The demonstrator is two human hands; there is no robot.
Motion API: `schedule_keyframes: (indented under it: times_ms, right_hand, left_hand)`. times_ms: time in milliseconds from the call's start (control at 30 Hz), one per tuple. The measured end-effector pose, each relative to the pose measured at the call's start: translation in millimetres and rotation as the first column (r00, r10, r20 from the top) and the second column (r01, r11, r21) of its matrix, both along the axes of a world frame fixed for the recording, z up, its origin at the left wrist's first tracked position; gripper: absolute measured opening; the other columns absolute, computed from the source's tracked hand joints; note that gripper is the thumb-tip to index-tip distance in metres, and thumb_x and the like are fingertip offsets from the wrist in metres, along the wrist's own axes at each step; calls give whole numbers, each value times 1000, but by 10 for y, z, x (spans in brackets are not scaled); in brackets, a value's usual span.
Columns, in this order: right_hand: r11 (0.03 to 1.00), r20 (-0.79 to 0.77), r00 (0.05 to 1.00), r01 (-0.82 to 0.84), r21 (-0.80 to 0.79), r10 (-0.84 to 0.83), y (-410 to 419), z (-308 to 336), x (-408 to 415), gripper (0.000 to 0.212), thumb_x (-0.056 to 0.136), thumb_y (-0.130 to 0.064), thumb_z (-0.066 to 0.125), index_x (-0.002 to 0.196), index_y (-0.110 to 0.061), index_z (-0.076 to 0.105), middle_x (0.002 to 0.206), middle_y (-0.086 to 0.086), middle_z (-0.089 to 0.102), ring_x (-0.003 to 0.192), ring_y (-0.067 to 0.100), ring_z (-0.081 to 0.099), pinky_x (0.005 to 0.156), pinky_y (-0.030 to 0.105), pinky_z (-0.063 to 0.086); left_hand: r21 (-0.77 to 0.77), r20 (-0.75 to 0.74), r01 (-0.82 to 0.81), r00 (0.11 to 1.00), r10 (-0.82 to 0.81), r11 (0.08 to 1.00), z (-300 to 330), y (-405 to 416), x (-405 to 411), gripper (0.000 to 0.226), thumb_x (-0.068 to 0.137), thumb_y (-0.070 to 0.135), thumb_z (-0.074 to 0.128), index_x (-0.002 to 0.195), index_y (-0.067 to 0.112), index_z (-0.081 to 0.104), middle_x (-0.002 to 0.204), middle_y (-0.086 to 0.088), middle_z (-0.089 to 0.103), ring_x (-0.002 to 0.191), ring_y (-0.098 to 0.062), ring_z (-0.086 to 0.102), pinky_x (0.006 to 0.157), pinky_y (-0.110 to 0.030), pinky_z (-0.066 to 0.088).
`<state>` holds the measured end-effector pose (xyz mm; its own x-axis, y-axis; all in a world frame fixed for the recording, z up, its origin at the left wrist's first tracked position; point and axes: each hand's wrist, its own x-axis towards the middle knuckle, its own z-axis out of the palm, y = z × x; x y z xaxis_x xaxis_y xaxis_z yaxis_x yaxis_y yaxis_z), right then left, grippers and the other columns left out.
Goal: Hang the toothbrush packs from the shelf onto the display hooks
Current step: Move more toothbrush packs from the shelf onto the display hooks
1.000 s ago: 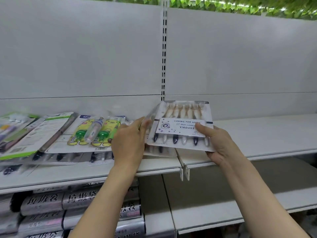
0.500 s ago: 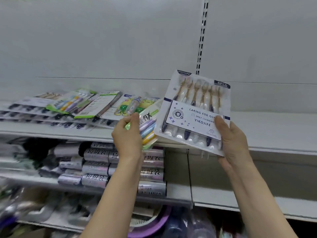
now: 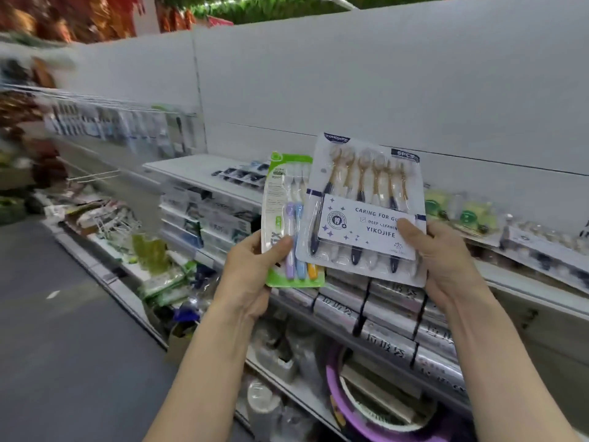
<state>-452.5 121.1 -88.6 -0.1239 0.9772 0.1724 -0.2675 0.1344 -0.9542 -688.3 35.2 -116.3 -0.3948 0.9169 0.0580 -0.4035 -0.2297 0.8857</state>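
- Your left hand (image 3: 251, 275) grips the green pack (image 3: 287, 199) near its lower edge, thumb pressed across the front, fingers curled behind.
- The green pack stands upright and shows purple, blue and orange brush handles at its bottom.
- Your right hand (image 3: 446, 260) grips the white pack (image 3: 366, 186) by its lower right corner, thumb lying on the printed label, fingers hidden behind.
- The white pack is tilted slightly to the right, with a row of dark-tipped brushes with gold necks under clear plastic; the label reads "CARING FOR GU…", "DEEP CLEANING" and "YIKOJIFE".
- The white pack overlaps the right edge of the green pack; you hold both in the air in front of the shelf (image 3: 204, 177), off its surface.
- More packs (image 3: 462, 215) lie flat on the shelf to the right, behind your right hand; others lie further back on the left end.
- Up the aisle to the left, a row of hooks (image 3: 105, 103) carries hanging packs, badly blurred.
- Below the shelf sit stacked silver rolls (image 3: 392, 311) with printed characters, and lower down a purple basin (image 3: 357, 419).
- The grey floor (image 3: 63, 330) fills the lower left.
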Motion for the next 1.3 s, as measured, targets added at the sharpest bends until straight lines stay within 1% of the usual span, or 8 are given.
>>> schedule_keyframes:
  times_ms: [167,333,467,600,733,900,1100,1300]
  right_hand:
    - [992,0,993,-122,-20,122,-48,-8,-1585,21,95,-15,65,114,-8,64,100,11,77,83,23,75,59,35,60]
    - [990,-63,988,-142,27,143,-185,-68,-3306,8,101,-21,59,105,-15,62,96,5,78,80,19,75,56,33,58]
    - [983,-54,985,-158,97,164,-274,-204,-4411,6,100,-20,61,96,-20,57,101,5,74,86,23,71,59,30,59]
    - [976,18,982,-191,102,190,-245,-412,-5353,20,97,-24,65,112,-11,62,102,5,76,98,28,73,82,50,61]
    - [970,56,975,-218,110,213,-62,-591,-6287,23,98,-27,64,116,-14,62,98,2,76,88,25,70,84,62,53]
    - [953,7,961,-276,126,278,366,-749,-7644,15,99,-19,61,114,-16,63,100,-2,76,84,6,74,72,27,60]
    - [940,-23,943,-327,100,331,946,-551,-9349,5,98,-18,63,100,-22,66,93,-8,76,83,4,73,67,21,56]
    - [936,-16,938,-346,63,347,1468,-422,-10713,3,98,-19,63,100,-22,64,97,-3,75,80,6,73,61,21,56]
  left_hand:
    - [-19,-71,-184,981,182,983,-95,-384,-1540,25,82,-10,67,103,4,68,98,-14,75,91,-31,68,88,-48,55]
    - [28,-215,-423,882,419,906,-146,-865,-3071,31,85,-9,66,94,21,67,89,5,75,83,-15,70,75,-30,54]
    - [18,-291,-535,805,517,844,-204,-1150,-4032,25,85,-2,71,99,19,69,99,-4,75,92,-23,70,87,-43,56]
    - [52,-313,-605,746,588,795,-247,-1278,-4808,19,87,3,71,96,21,69,95,-1,75,88,-17,70,84,-37,56]
    - [57,-310,-648,712,630,759,-366,-1221,-5562,15,90,5,69,89,20,68,80,6,72,70,-4,67,71,-26,55]
    - [5,-309,-671,704,639,742,-450,-918,-6659,14,90,7,69,96,19,68,90,3,74,82,-11,67,75,-26,53]
    - [-60,-346,-658,719,602,751,-253,-312,-8241,18,89,9,69,104,19,70,98,-1,77,96,-20,69,97,-45,52]
    - [-72,-307,-624,756,578,778,-168,316,-9628,18,92,8,66,106,19,68,102,-2,75,99,-21,68,99,-46,51]
